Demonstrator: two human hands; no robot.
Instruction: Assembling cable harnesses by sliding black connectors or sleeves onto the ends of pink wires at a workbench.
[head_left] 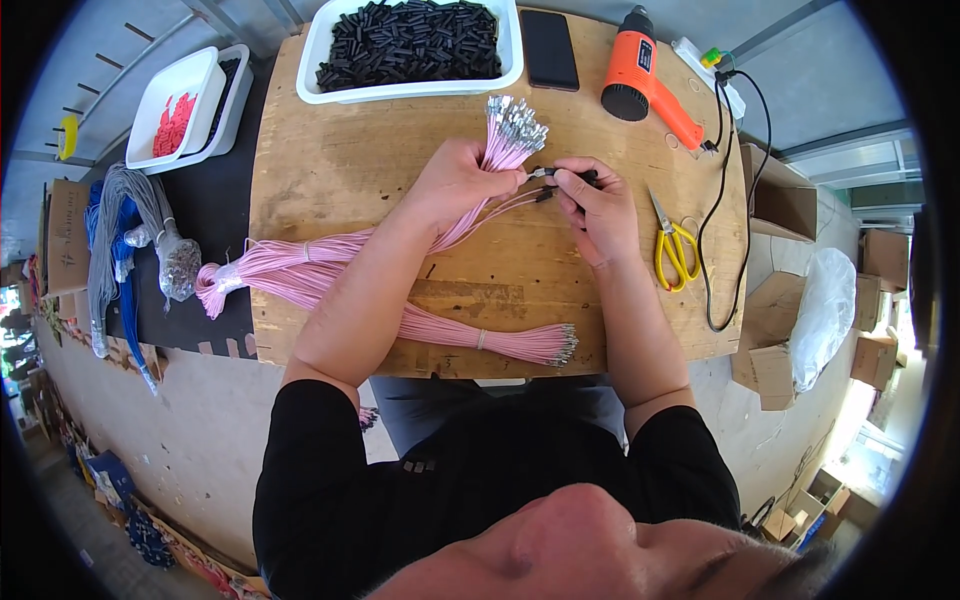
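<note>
My left hand [455, 185] is squeezed around a bunch of thin pink wires with shiny metal tips [490, 165] over the wooden board [340, 170]. My right hand [598, 205] pinches a small black plastic piece [572, 177] onto one wire. The wires look light and floppy, so I hold near the tips.

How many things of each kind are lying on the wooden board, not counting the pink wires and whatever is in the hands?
White tray of black sleeves: 1
Black phone: 1
Orange heat gun: 1
Yellow scissors: 1
Total: 4
</note>
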